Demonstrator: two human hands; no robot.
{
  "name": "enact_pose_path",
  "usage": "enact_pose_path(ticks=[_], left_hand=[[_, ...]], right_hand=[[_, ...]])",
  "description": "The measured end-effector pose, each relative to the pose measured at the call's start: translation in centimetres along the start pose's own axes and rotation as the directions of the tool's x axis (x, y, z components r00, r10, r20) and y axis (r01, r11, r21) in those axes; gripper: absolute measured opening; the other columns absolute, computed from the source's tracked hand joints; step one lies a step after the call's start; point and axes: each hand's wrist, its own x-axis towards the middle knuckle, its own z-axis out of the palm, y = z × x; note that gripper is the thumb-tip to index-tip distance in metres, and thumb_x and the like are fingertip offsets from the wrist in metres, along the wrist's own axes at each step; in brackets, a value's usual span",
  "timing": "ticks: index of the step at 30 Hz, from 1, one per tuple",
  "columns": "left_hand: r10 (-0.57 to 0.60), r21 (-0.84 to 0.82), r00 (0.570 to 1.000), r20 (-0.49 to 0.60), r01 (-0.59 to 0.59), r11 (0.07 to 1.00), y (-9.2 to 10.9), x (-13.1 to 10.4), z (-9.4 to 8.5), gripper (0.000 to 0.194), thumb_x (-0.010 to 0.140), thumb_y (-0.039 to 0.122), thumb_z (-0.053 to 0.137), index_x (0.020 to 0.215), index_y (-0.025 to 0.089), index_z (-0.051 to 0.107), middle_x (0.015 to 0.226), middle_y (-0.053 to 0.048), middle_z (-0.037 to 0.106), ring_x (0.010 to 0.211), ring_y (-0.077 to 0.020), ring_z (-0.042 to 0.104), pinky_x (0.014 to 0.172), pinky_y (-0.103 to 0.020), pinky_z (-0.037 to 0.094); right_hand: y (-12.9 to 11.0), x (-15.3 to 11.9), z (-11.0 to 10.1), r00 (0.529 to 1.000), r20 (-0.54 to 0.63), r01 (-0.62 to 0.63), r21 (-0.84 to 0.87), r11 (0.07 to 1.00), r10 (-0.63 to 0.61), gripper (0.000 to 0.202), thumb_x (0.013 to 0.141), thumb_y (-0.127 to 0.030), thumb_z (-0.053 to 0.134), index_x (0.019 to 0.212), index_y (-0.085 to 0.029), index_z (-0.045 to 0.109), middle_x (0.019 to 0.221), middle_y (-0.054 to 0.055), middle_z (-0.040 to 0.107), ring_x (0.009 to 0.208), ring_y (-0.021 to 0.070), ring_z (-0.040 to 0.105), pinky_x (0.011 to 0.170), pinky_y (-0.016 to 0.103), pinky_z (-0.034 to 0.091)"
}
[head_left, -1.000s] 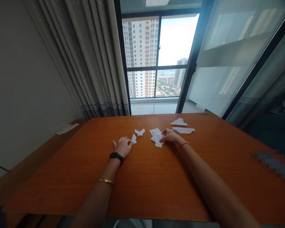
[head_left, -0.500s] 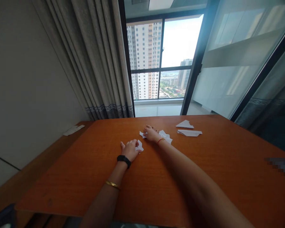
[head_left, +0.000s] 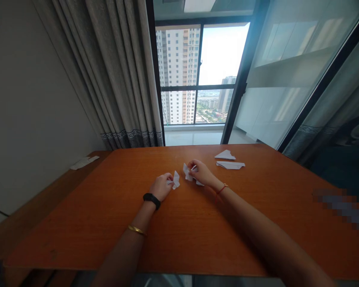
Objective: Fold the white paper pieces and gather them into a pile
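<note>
My left hand [head_left: 162,186], with a black band at the wrist, pinches a small piece of folded white paper [head_left: 176,180] just above the wooden table [head_left: 107,223]. To its right, my right hand [head_left: 201,172] has its fingers closed on another folded white paper [head_left: 186,172], which sticks out to the left of the fingertips. A bit of white paper also shows beneath the right hand; whether it belongs to the same piece I cannot tell. A small gap separates the two held pieces.
Two folded white papers, a pointed one [head_left: 225,155] and a long flat one [head_left: 231,165], lie farther back on the right. A pale paper [head_left: 84,162] rests on the ledge at left. Beyond the table's far edge are a curtain [head_left: 119,79] and a window.
My right hand has drawn back and right, lifting its folded paper off the table. The left hand has turned, and its paper now stands up more. The view has shifted slightly right.
</note>
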Motion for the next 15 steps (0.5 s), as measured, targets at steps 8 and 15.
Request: enact_pose_path(ticks=[8,15], left_hand=[[-0.067,-0.614,0.977,0.204,0.181,0.768,1.2,-0.2,1.6,0.031,0.066,0.021,0.07,0.094,0.014,0.058,0.071,-0.001,0.065,0.05,-0.0108,0.057,0.049,-0.021,0.043],[0.111,-0.628,0.919,0.379,0.167,0.76,1.5,-0.9,1.5,0.035,0.06,0.018,0.073,0.091,0.013,0.058,0.078,-0.002,0.066,0.064,-0.0123,0.06,0.06,-0.022,0.044]], right_hand=[[-0.2,-3.5,-2.4,0.995,0.086,-0.098,0.686,0.721,0.053,0.05,0.059,-0.026,0.075,0.104,-0.019,0.054,0.075,-0.002,0.063,0.058,0.0122,0.055,0.053,0.025,0.042],[-1.0,-4.5,0.3,0.995,0.006,0.086,0.446,0.891,-0.099,0.035,0.066,-0.022,0.072,0.099,-0.018,0.062,0.085,0.001,0.064,0.071,0.0135,0.055,0.064,0.027,0.044]])
